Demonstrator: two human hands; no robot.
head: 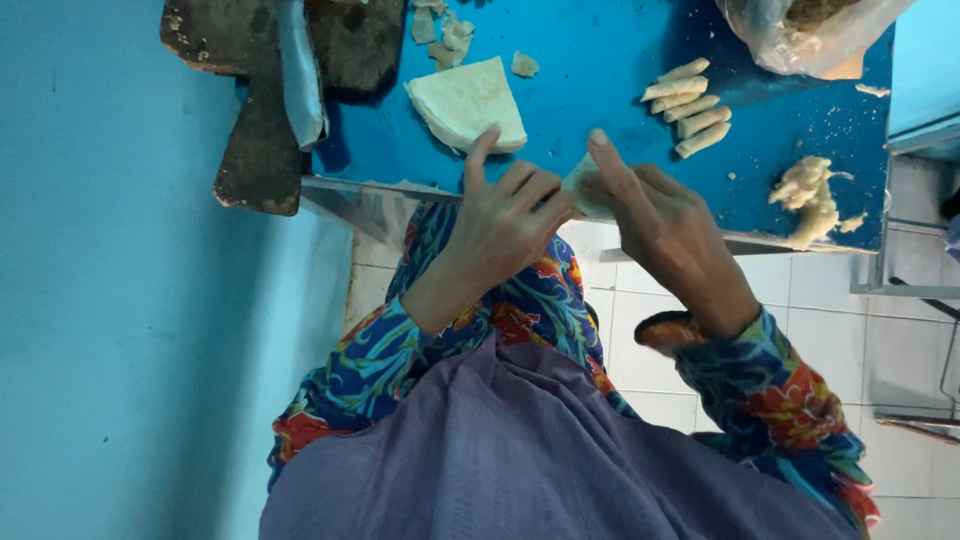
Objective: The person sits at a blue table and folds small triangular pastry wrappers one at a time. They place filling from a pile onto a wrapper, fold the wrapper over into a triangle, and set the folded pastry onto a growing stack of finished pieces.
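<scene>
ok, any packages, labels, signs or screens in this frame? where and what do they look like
Clear plastic bag: top right corner of the blue table, crumpled, translucent, brownish contents inside, cut off by the frame edge.
No labels, signs or screens in view.

Finished rolls (688, 107) lined on the blue table (600, 70); dark cleaver (265, 90); plastic bag (810, 35).
</scene>
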